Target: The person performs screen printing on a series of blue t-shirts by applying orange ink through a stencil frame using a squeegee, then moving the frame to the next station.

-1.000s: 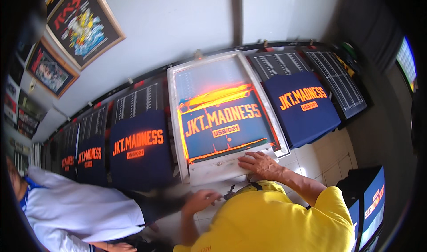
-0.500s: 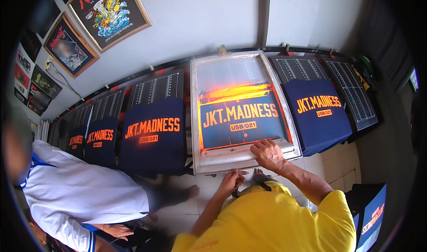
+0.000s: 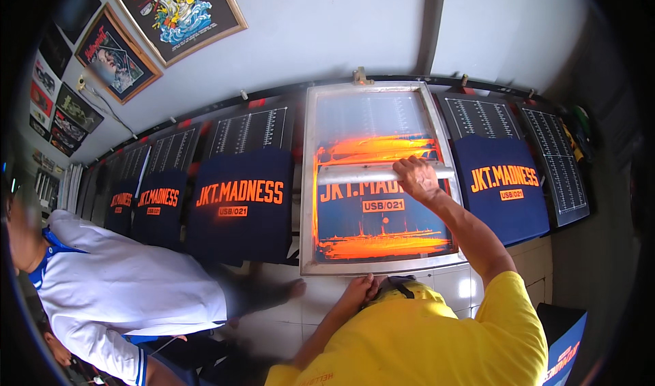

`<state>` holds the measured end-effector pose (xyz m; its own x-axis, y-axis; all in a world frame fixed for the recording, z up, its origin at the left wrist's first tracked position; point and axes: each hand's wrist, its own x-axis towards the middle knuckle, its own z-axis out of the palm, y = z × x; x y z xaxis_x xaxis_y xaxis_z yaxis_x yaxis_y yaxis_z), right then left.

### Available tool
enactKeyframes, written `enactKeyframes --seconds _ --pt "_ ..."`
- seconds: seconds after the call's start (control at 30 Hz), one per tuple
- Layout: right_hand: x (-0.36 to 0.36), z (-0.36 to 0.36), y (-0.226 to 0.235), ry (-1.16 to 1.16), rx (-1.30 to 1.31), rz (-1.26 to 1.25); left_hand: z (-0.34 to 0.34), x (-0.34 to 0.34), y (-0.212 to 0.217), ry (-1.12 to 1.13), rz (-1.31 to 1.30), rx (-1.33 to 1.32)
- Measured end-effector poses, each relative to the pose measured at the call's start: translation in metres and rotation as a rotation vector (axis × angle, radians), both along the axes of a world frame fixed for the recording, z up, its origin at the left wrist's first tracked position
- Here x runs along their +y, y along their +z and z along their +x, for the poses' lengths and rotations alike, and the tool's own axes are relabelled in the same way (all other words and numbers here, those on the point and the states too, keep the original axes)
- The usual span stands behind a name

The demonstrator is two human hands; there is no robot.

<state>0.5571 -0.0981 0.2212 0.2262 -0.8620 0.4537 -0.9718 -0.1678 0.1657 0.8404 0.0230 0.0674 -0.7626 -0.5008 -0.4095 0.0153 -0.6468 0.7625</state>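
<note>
A screen printing frame [image 3: 445, 140] with a pale metal rim lies over a dark blue garment, whose orange lettering shows through the mesh. My right hand [image 3: 417, 176] is closed over the top of a long silvery squeegee [image 3: 358, 174], which lies across the mesh and covers part of the lettering. Bright orange ink [image 3: 375, 147] is smeared beyond the squeegee, and more orange ink [image 3: 382, 244] streaks the near end of the mesh. My left hand [image 3: 360, 289] has its fingers curled in at the frame's near edge; what they hold, if anything, is hidden.
Dark blue printed garments [image 3: 239, 181] lie on boards to the left, and another garment [image 3: 501, 181] to the right. A bare black board [image 3: 556, 161] stands farther right. At my left is a person in a white shirt [image 3: 136, 277]. Framed posters [image 3: 181, 18] hang on the wall.
My right hand has pushed the squeegee from the near end of the mesh toward the far end. Orange streaks now show at the near end. My left hand has shifted slightly.
</note>
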Motion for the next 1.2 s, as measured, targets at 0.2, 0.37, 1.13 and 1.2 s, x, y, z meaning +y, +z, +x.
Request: enactKeyframes --seconds 0.2,0.37,1.13,1.2 --pt "-0.046 -0.025 -0.023 0.011 0.053 -0.024 0.0 0.011 -0.004 0.053 0.128 0.033" --pt "-0.066 -0.021 -0.017 0.032 0.015 0.04 -0.003 0.009 0.001 0.052 0.144 -0.017" --pt "-0.077 -0.023 0.017 -0.16 -0.031 0.229 0.001 0.004 -0.012 0.029 0.114 0.015" --pt "-0.065 -0.023 0.003 -0.067 0.016 0.108 -0.001 0.004 -0.014 0.021 0.098 0.023"
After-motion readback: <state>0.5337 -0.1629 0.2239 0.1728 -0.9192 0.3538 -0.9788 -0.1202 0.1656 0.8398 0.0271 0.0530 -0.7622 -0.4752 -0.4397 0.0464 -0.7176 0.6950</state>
